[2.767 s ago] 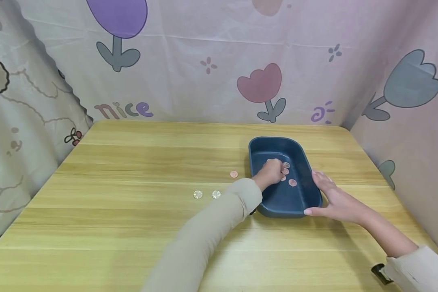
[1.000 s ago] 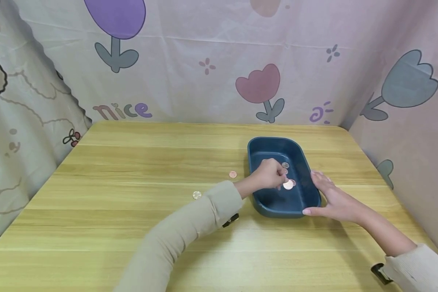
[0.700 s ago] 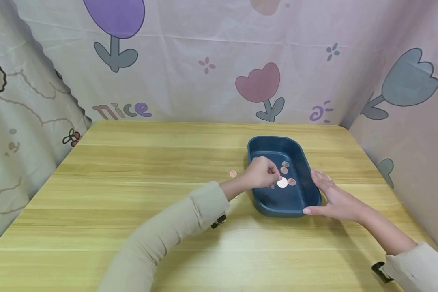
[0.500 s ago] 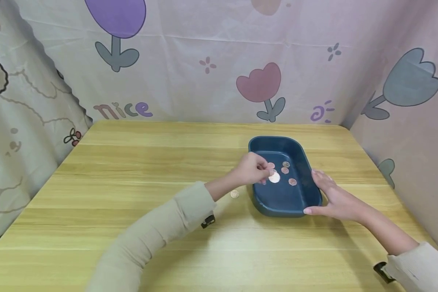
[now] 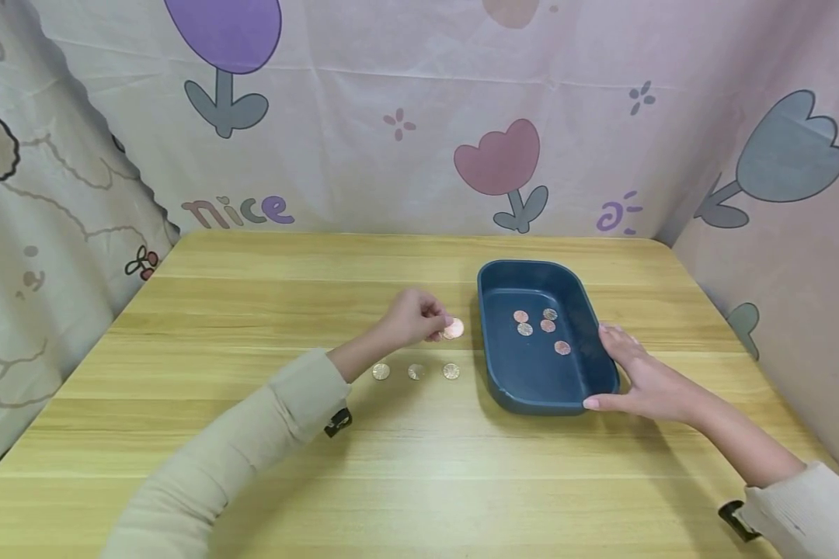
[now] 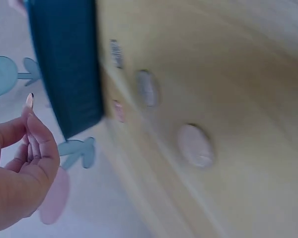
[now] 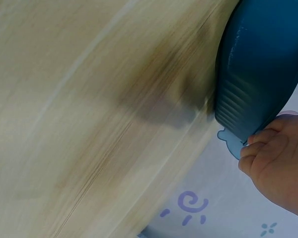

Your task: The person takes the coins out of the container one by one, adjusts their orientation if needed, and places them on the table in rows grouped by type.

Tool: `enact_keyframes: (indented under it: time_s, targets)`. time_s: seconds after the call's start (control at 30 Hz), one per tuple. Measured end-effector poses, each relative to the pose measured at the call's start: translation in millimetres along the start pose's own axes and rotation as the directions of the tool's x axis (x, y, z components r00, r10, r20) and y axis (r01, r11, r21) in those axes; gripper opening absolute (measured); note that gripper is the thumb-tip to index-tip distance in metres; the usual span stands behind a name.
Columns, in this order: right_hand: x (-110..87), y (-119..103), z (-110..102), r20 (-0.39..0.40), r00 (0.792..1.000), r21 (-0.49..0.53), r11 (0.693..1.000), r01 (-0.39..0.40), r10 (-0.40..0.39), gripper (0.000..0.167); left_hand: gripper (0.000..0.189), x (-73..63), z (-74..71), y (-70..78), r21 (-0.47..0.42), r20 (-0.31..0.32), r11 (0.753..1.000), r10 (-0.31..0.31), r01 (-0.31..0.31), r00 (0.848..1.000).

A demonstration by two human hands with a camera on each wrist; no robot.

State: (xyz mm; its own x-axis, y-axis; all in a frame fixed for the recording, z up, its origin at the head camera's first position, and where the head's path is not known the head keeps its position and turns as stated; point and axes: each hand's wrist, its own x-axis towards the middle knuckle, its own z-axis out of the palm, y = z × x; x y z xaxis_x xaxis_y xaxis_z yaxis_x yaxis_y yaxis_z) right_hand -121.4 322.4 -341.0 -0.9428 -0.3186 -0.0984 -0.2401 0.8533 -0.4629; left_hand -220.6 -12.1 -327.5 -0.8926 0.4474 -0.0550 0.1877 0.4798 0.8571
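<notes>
Three silvery coins (image 5: 416,372) rowed on the table (image 5: 287,295), perhaps spaced for easy counting. Left hand (image 5: 412,317): grip pinching a coppery coin (image 5: 454,329) edgewise left of the blue tray (image 5: 545,408), probably keeping its face clear. Right hand (image 5: 636,384), thumb and fingers spread, touches tray, likely steadying it.

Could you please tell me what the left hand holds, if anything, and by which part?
A coin, pinched by its edge in the fingers of the left hand.

There are ten coins (image 5: 562,348) (five inside), one blue container (image 5: 534,376) and two hands (image 5: 414,317) (image 5: 649,386).
</notes>
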Motion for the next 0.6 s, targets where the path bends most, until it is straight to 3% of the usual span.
enact_keyframes:
  time_s: [0.17,0.4,0.57,0.6]
  targets:
    - [-0.5,0.0,0.2,-0.001,1.000,0.001,1.000,0.000,0.000,0.111,0.011,-1.4,-4.4,-20.4,0.039,-0.032,0.998,-0.052,0.053,0.998]
    - [-0.9,-1.8,0.4,-0.001,1.000,0.002,1.000,-0.013,0.013,0.111,0.010,6.8,-8.6,-48.2,0.113,-0.094,0.982,-0.142,0.152,0.985]
    - [-0.5,-2.0,0.8,0.000,1.000,0.005,1.000,-0.022,0.022,0.111,0.014,13.2,-11.4,-61.5,0.166,-0.077,0.972,-0.157,0.168,0.985]
    - [-0.4,-1.8,0.7,0.000,1.000,0.005,1.000,-0.018,0.018,0.111,0.016,14.0,-12.2,-64.9,0.168,-0.071,0.976,-0.130,0.140,0.989]
